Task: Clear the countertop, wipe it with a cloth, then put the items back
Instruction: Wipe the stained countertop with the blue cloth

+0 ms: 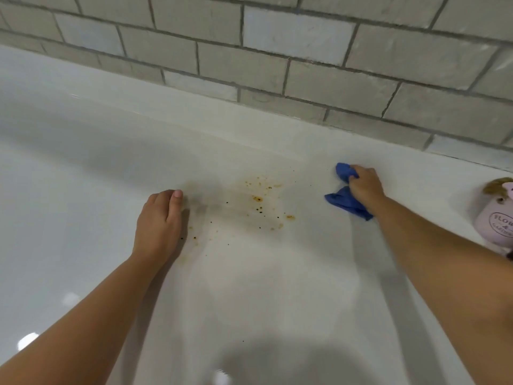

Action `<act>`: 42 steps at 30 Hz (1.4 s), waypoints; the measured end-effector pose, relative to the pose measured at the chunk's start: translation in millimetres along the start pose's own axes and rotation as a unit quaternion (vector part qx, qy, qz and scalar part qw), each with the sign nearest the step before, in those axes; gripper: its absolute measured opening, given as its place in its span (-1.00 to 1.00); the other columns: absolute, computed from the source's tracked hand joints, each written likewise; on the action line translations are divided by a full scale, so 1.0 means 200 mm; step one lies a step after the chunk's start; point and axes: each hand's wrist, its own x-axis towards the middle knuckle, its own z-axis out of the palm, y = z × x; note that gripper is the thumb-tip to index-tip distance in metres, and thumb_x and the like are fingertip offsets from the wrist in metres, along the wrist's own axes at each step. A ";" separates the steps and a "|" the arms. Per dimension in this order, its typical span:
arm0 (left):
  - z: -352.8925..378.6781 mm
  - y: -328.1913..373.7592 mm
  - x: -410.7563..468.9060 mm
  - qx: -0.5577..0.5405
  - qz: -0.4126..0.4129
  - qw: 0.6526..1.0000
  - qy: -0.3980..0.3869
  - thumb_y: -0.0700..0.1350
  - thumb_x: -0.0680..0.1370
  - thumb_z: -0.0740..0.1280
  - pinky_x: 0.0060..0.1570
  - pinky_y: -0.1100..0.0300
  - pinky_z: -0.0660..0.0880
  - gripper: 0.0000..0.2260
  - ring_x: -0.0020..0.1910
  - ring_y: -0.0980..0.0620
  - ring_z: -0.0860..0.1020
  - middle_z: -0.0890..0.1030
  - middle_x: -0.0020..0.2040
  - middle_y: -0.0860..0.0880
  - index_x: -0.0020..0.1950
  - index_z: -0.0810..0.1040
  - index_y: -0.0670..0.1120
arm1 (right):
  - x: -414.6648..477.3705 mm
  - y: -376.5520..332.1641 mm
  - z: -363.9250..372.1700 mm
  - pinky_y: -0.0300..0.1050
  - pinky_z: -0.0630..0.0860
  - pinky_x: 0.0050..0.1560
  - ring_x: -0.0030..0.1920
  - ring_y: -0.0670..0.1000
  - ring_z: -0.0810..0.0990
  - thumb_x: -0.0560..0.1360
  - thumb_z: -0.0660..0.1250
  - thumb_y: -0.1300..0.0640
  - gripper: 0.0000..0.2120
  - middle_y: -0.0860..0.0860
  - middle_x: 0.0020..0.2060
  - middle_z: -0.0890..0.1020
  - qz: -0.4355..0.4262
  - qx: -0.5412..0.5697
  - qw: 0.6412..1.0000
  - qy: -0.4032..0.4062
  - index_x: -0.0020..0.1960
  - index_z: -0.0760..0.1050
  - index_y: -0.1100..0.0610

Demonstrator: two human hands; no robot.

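Observation:
A white glossy countertop [249, 287] fills the view. Orange-brown stains and dark specks [258, 201] are scattered across its middle. To the right of the stains, my right hand [365, 184] grips a crumpled blue cloth [344, 201] and holds it down on the counter. Left of the stains, my left hand [159, 220] rests on the counter with its fingers curled under and nothing in it.
A pale pink pot [497, 218] with printed lettering and dried brown flowers stands at the right edge of the counter. A grey brick-pattern tile wall [305, 59] runs along the back of the counter.

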 end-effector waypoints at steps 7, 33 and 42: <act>0.00 0.02 -0.01 0.007 0.006 1.000 0.007 -0.01 0.65 -0.01 0.03 0.22 0.22 -0.66 0.11 -0.05 0.42 0.45 0.00 0.01 0.06 0.49 -0.17 | 0.06 -0.33 0.33 0.05 0.26 0.32 0.32 0.25 0.32 0.61 0.03 0.21 -0.58 0.22 0.35 0.31 -0.142 -0.090 0.984 -0.054 0.46 0.22 0.17; -0.03 0.02 -0.01 -0.034 -0.015 0.999 0.005 0.00 0.65 0.00 0.10 0.26 0.22 -0.62 0.23 -0.06 0.41 0.51 0.20 -0.13 0.23 0.48 -0.18 | -0.26 -0.38 0.31 -0.40 0.17 0.23 0.37 0.10 0.36 0.60 0.08 0.32 -0.60 0.12 0.37 0.40 -0.212 0.073 0.964 -0.140 0.42 0.31 0.20; -0.02 0.02 -0.01 -0.034 -0.007 0.999 0.007 -0.01 0.65 0.00 0.09 0.26 0.21 -0.62 0.23 -0.07 0.40 0.51 0.20 -0.13 0.24 0.47 -0.19 | -0.58 -0.37 0.33 -0.43 0.17 0.22 0.25 -0.07 0.40 0.58 0.09 0.35 -0.61 0.05 0.29 0.48 -0.320 0.070 0.930 -0.169 0.37 0.38 0.16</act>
